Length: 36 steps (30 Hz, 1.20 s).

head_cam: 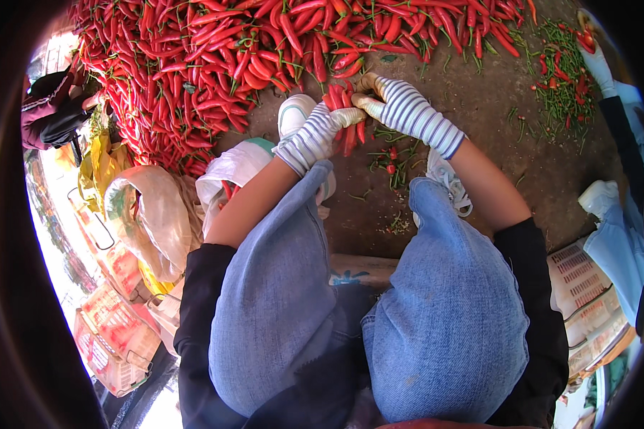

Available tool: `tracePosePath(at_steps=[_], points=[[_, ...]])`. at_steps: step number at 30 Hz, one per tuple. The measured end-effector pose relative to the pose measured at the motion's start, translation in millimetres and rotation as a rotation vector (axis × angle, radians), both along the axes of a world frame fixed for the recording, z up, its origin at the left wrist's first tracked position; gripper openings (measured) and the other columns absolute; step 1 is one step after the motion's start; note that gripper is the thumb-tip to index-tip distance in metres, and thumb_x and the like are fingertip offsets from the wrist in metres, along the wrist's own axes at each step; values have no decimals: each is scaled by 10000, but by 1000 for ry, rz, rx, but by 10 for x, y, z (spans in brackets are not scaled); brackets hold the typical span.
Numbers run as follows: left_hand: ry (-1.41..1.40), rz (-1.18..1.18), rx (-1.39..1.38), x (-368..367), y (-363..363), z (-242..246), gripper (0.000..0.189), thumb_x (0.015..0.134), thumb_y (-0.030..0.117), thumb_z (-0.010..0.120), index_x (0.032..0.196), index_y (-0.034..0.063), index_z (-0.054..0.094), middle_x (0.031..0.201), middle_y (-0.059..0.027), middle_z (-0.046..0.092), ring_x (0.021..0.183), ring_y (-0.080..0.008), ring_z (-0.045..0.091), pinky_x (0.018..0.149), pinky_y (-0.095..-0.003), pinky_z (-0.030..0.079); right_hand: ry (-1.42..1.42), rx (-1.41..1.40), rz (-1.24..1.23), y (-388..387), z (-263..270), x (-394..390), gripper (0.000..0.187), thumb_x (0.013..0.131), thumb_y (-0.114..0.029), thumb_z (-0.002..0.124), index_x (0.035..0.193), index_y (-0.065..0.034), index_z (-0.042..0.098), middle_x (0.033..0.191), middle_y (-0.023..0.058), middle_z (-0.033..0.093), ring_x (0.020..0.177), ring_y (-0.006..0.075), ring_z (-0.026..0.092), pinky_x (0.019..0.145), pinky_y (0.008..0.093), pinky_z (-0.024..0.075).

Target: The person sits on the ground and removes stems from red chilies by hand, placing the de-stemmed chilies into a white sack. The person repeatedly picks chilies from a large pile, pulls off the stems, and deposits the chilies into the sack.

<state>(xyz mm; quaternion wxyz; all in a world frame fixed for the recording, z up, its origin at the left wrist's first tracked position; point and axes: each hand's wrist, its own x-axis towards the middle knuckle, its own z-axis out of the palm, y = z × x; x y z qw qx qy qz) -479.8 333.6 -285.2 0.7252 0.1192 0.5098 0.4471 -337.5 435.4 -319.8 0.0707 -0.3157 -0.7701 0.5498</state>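
Note:
My left hand (314,131), in a striped knit glove, is closed around a small bunch of red chili peppers (339,97). Some of their red bodies hang below my thumb. My right hand (408,110), gloved alike with stained fingertips, meets the left at the bunch; its thumb and fingers are bent close together, and whether they pinch a stem is hidden. A large heap of red chili peppers (220,59) lies on the brown floor beyond both hands. Under my right wrist are scattered green stems (394,161) with a few red bits.
A white sack (236,163) with peppers inside stands by my left forearm, beside another woven sack (163,214). Plastic crates (115,332) sit at far left. Another person's gloved hand (598,67) is at right, near a stem pile (563,86). Someone else crouches at left (53,110).

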Motion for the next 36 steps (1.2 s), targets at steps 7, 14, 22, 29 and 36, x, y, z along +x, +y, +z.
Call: tracePosePath(at_steps=[7,14,22,29,36], points=[[205,-235,-206,32,57,-11,317,683,129,738,951,43,591,785,-59,624,683,-162,588,633,-303,471,-37,110,-309,-305,47,88,346,807,-320,560,973,-18,582,864,173,648,820,308,629,757,375,486],[297,-180,-111,38,-60,-110,241,688,87,690,904,42,594,735,-49,603,643,-146,570,594,-268,457,39,-239,-123,-168,-39,110,320,825,-315,569,931,-13,579,844,149,626,789,252,606,722,341,470],[229,-221,-94,-51,-127,-236,259,680,76,710,916,54,605,753,-38,606,675,-150,568,623,-289,462,164,-1038,-486,-423,-358,247,527,723,-533,630,1001,-97,523,883,41,551,657,167,503,609,318,451],[631,-213,30,-242,13,119,274,679,62,711,939,48,627,808,-30,629,701,-124,581,643,-276,477,362,-1216,-621,-307,-368,417,396,804,-429,592,939,-57,592,768,1,559,561,137,458,573,252,430],[1091,68,-24,-1398,-1076,1266,355,700,10,676,1035,63,568,816,13,607,689,-94,548,610,-214,465,-88,-111,-83,-48,-145,866,281,854,-222,563,1054,-27,592,848,45,602,775,122,570,654,252,448]])
